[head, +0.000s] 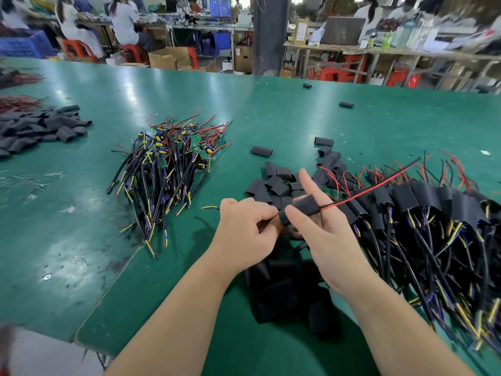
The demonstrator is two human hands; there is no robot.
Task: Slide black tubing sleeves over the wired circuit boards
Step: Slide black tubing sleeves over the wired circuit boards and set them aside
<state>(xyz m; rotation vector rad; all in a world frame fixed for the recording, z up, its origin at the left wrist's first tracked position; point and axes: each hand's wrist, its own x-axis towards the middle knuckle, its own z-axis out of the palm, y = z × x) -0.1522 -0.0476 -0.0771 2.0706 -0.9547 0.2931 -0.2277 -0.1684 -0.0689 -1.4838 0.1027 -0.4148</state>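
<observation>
The short black tubing sleeve (303, 208) was held just above the green work table (81, 213). The right hand (325, 234) pinched it between thumb and middle fingers, with the index finger raised clear. The left hand (244, 226), just left of the sleeve, was clenched round the black cable (263, 227) running into the sleeve's near mouth. A thin red wire (379, 183) came out of the far mouth. The board itself was hidden, presumably inside.

The sleeve looked light, soft and easily flattened, so a hard pinch would likely close its mouth. Holding it by the edges and pulling on the stiffer cable seemed safer than dragging the thin red wire or the soldered board.

Left of the sleeve and further back lay the heap of bare green boards with black, yellow and red wires (173, 164). Loose black sleeves (273, 185) lay directly behind it, and more (284, 289) lay under the wrists. The bank of sleeved assemblies (420, 207) crowded close on the right, and its wires could snag. The widest bare tabletop lay to the left of the sleeve. The table's near edge (73, 340) was well below and to the left.
</observation>
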